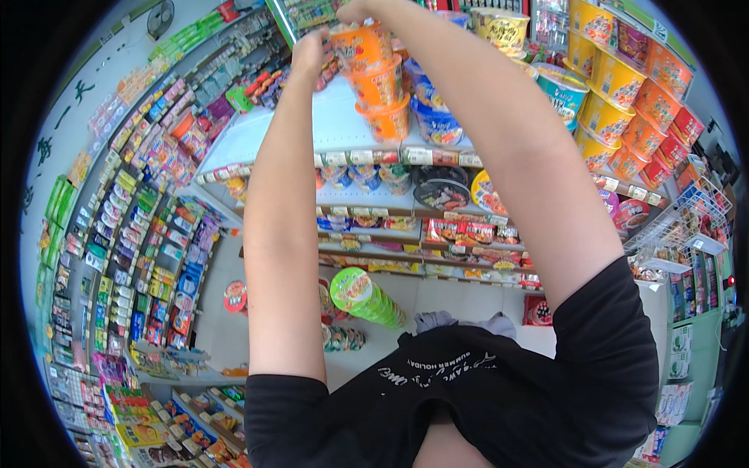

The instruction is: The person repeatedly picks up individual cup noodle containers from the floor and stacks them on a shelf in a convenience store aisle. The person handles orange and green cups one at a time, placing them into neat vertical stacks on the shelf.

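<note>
A stack of orange instant-noodle tubs [377,88] stands on the white top shelf [327,117] of a display unit. Both arms reach forward to its upper end. My left hand [310,55] is close beside the left side of the top tub [360,50]. Over the rim of that same tub, my right hand [358,11] bends at the picture's upper edge. Most fingertips are hidden or cut off, so their grip does not show. To the right of the stack sit blue noodle tubs [436,120], partly covered by my right forearm.
Yellow tubs [603,126] and orange tubs [652,108] are piled high at right. Lower shelves hold bowls and packets, including a black bowl [442,187]. On the floor, a column of green tubs [366,298] stands near my body. A wire rack [673,234] juts out at right.
</note>
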Demonstrator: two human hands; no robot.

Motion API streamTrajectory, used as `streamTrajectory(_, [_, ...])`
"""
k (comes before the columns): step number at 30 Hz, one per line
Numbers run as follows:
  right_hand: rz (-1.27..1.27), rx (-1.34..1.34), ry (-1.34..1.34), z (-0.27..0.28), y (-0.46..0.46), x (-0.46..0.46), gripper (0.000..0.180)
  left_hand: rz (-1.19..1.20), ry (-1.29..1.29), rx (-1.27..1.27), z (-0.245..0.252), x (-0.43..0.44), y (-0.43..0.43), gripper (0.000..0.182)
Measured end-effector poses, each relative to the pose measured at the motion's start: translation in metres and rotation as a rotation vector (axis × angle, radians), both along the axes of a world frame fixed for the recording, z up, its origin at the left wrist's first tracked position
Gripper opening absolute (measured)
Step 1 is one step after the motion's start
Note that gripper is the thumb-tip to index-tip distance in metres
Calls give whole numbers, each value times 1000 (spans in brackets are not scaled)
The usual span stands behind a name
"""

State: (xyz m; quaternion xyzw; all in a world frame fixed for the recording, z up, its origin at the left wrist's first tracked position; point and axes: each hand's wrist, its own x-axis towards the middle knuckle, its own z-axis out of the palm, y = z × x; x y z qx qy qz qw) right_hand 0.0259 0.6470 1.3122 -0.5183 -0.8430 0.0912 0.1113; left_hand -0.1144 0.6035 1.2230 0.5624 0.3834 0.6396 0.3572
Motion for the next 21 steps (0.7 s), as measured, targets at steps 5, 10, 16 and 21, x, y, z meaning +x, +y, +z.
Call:
streamTrajectory(5, [-256,96,-137,5,-66,-19,44,-115,-30,13,-26,-31,4,34])
streamTrajectory(10, [-1,614,-172,-14,-57,-41,34,-80,-6,77,-58,-48,-26,33])
streamTrajectory(16, [388,769,458,-99,-108,-97,23,556,412,171,-131,-82,-80,29])
streamTrajectory(21, [288,-39,487,-273,-163,-146,40,830,643,-204,-276,-171,-153,39])
